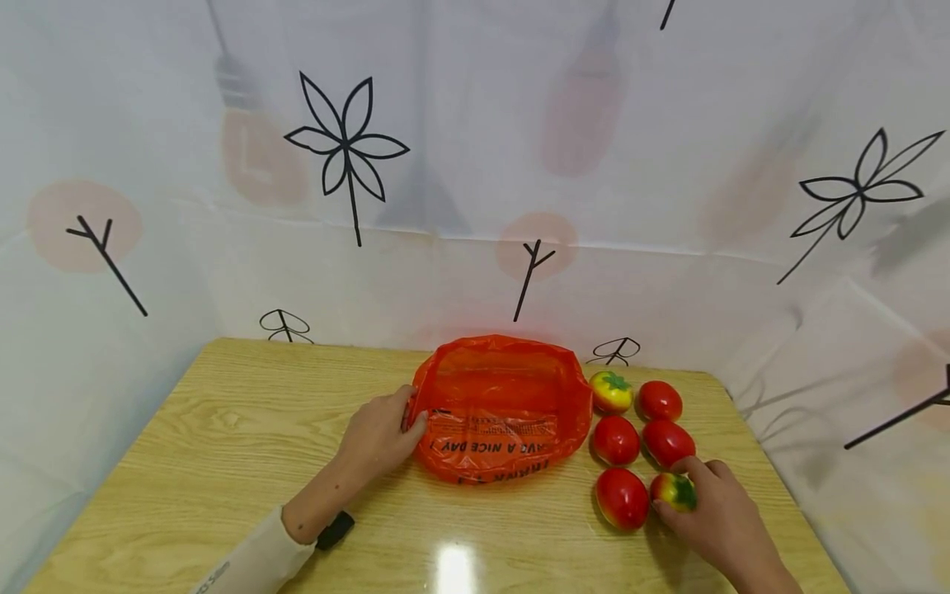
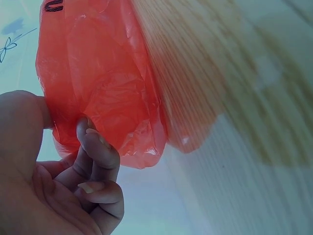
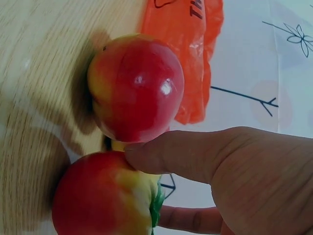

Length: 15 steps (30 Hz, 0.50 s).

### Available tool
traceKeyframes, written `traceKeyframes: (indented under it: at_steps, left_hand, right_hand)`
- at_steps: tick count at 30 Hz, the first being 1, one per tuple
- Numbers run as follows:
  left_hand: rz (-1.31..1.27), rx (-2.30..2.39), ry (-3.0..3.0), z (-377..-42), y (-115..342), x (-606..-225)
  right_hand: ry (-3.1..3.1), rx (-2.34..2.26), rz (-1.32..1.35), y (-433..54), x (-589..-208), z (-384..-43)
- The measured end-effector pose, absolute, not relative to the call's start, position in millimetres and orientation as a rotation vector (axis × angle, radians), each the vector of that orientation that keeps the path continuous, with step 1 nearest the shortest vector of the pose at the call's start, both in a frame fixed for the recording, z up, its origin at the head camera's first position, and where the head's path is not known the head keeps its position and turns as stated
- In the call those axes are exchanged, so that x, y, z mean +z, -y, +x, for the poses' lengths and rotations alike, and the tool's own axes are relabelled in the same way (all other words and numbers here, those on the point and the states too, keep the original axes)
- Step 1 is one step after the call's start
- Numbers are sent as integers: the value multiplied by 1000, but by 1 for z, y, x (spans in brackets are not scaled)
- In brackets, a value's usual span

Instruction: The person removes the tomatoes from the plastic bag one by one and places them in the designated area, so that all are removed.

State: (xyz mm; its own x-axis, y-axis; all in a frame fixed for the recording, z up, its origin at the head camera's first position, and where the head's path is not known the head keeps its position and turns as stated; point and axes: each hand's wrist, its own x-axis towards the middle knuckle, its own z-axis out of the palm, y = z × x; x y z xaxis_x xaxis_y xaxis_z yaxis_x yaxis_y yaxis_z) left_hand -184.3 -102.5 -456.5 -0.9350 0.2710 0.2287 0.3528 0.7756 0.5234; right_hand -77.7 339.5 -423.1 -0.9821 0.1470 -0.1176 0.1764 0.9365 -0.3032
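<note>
An orange-red plastic bag (image 1: pixel 496 412) with printed lettering sits on the table, its mouth spread wide. At its left side my left hand (image 1: pixel 382 433) pinches the rim between thumb and fingers; the left wrist view shows the bag's thin wall (image 2: pixel 102 73) beside the curled fingers. My right hand (image 1: pixel 716 511) grips a red-and-yellow tomato (image 1: pixel 671 492) with a green leafy top, thumb on one side and fingers on the other. In the right wrist view this tomato (image 3: pixel 93 196) appears next to another red one (image 3: pixel 139 88).
Between the bag and my right hand lie several more tomatoes: one yellow-topped with green leaves (image 1: pixel 612 393), the others red, such as the nearest one (image 1: pixel 622 498). The wooden table (image 1: pixel 245 429) meets a white patterned cloth (image 1: pixel 475 165) at the back.
</note>
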Motion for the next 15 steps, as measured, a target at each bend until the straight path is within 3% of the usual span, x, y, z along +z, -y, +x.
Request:
traceKeyframes:
  at_steps: [15]
  left_hand:
    - [-460, -914, 2784, -193, 116, -447]
  right_hand:
    - [-3219, -536, 176, -343, -409, -76]
